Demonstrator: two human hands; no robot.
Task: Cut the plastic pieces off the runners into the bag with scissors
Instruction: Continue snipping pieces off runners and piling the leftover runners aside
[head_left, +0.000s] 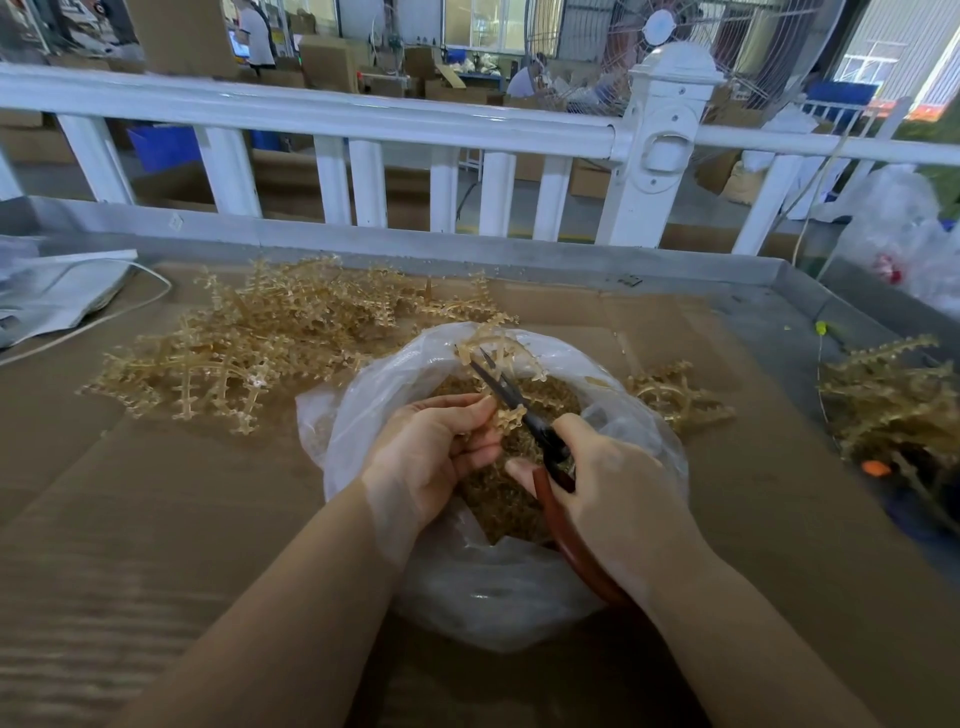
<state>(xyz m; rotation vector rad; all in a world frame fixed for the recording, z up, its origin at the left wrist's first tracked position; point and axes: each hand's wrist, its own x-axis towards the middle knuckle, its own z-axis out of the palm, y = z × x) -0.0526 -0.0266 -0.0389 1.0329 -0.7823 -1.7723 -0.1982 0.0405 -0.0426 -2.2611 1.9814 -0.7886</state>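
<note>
- At far left, a flat white paper bag (62, 291) with a cord handle lies on the brown cardboard-covered table (156, 519).
- Right of it sprawls one large heap of amber translucent plastic runners (249, 343), branched like twigs; too tangled to count.
- In the middle sits one clear plastic bag (467, 582), mouth open upward, already holding a deep layer of tiny amber cut pieces (498, 499).
- The left hand (436, 447) pinches one amber runner (501, 364) at its lower end, holding it over the bag mouth.
- One pair of scissors with dark blades and red-brown handles (540, 431) has its blades parted around that runner's upper branches.
- The right hand (608, 493) is clenched around the scissor handles.
- To do this cut well, I would judge: keep the runner above the opening so pieces drop inside, and snip close to the stem.
- Just right of the bag lies a small cluster of amber runners (670, 395).
- At far right sits another pile of amber runners (888, 395), number unclear, with crumpled clear bags (904, 228) behind it.
</note>
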